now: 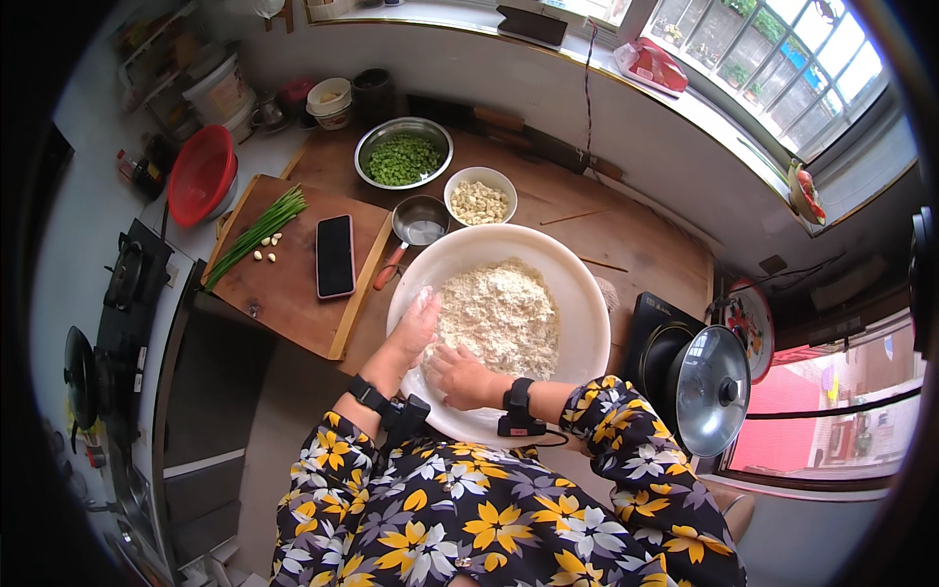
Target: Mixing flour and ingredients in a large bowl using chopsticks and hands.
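Note:
A large white basin (590, 323) stands before me, holding a crumbly, pale flour mixture (506, 315). At the basin's left inner side is my left hand (419, 324), seen edge-on, its fingertips dusted with white. My right hand (463, 376) reaches across to the near left part of the mixture, fingers spread, close to the left hand. Neither hand visibly holds anything. Black straps with small devices sit on both wrists.
Beyond the basin are a bowl of diced pale pieces (478, 204), a metal bowl of chopped greens (403, 158) and a small pan (422, 220). A cutting board (293, 323) carries a phone (335, 257), green stalks (257, 236) and several garlic cloves (271, 257). Right stands a lidded pan (708, 389).

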The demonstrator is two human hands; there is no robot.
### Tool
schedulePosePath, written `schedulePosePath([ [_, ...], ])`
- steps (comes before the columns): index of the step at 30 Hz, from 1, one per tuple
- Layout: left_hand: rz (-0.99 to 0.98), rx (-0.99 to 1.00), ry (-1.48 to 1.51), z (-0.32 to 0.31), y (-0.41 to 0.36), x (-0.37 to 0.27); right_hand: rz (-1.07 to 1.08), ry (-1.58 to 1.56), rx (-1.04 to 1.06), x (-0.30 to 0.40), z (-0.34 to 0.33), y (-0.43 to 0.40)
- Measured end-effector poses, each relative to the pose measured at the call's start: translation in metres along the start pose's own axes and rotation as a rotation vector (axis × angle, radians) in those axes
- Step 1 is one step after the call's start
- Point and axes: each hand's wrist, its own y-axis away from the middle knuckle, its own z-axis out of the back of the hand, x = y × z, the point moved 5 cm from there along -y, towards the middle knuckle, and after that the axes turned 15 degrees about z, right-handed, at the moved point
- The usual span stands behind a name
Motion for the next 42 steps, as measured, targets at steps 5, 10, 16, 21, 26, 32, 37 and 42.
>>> schedulePosePath([
  [5,-0.075,-0.12,0.074,0.01,-0.014,0.021,0.105,0.291,0.093,-0.033,-0.01,-0.024],
  [10,-0.125,-0.188,-0.024,0.009,-0.022,0.019,-0.209,0.379,0.122,-0.101,0.054,0.003],
  [16,-0.094,-0.166,-0.059,0.018,-0.035,0.03,-0.467,0.239,-0.15,-0.101,0.079,0.064],
  [21,-0.041,-0.222,-0.046,0.018,-0.044,0.039,-0.333,0.007,0.08,-0.046,0.029,0.027],
  [26,-0.1,-0.205,-0.017,0.024,-0.036,0.034,-0.141,0.166,0.118,-0.059,0.034,-0.001],
  [32,-0.17,-0.27,-0.041,0.011,-0.024,0.02,-0.618,0.094,-0.107,-0.139,0.076,0.025],
  [37,-0.279,-0.296,-0.074,0.033,-0.043,0.032,-0.168,0.257,-0.111,-0.067,0.02,-0.037],
  [42,-0.249,-0.208,0.07,0.033,-0.045,0.036,0.131,0.001,0.45,-0.013,0.014,0.037],
])
